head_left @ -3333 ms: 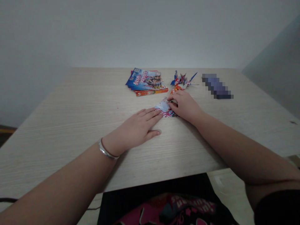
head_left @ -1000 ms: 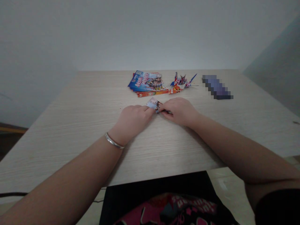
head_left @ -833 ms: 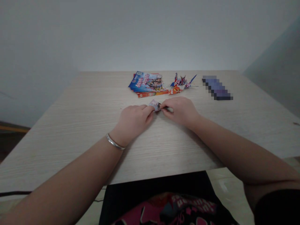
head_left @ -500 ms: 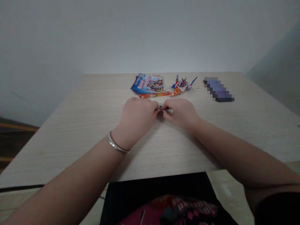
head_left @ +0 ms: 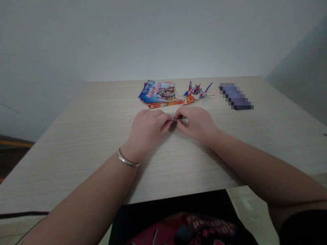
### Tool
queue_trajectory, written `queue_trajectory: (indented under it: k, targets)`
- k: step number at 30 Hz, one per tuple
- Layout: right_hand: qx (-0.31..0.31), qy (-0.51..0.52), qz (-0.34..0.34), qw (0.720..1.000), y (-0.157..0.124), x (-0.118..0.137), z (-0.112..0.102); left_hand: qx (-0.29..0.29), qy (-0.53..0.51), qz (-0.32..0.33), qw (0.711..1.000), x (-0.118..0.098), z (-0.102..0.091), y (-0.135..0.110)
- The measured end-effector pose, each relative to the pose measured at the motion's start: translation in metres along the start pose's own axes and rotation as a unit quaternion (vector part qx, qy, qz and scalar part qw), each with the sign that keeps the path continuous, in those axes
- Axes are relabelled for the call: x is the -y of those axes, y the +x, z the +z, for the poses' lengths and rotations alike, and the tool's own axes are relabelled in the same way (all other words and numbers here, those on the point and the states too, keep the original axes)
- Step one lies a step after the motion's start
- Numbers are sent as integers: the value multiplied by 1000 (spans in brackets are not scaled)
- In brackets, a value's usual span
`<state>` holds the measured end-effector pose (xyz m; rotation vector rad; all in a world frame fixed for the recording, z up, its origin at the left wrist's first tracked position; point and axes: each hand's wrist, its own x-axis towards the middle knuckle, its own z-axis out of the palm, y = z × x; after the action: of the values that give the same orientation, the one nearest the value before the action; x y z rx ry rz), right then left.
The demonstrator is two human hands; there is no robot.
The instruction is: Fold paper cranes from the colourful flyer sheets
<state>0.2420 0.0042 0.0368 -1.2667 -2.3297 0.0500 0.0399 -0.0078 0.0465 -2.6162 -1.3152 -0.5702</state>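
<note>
A small piece of folded printed paper is pinched between my two hands, just above the pale wooden table. My left hand, with a silver bangle at its wrist, has thumb and forefinger closed on the paper's left end. From the other side my right hand grips it between thumb and fingertips. Most of the paper is hidden by the fingers. Beyond my hands lies a fanned stack of printed leaflets, blue on top with orange underneath. Folded paper cranes in blue, red and orange sit right of the stack.
A phone, blurred by pixels, lies at the back right. Behind the table rises a grey wall. A black object is below the near table edge, and a dark cable runs at the lower left.
My left fingers have shifted slightly on the paper, with the thumb now showing more below the forefinger. My right hand keeps its pinch. The whole view has tilted a little.
</note>
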Motion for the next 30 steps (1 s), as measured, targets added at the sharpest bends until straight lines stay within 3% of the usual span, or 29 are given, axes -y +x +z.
queue_trajectory:
  k: [12, 21, 25, 30]
  targets:
    - [11, 34, -3, 999, 2, 2, 6, -11, 71, 41, 997, -6, 1, 2]
    - [-31, 49, 74, 996, 1, -21, 1, 13, 93, -4, 996, 15, -14, -3]
    - [-18, 33, 107, 994, 2, -32, -6, 35, 87, -28, 995, 23, -16, -3]
    - [-32, 9, 117, 993, 2, -47, -8, 12, 72, -37, 997, 34, -15, -5]
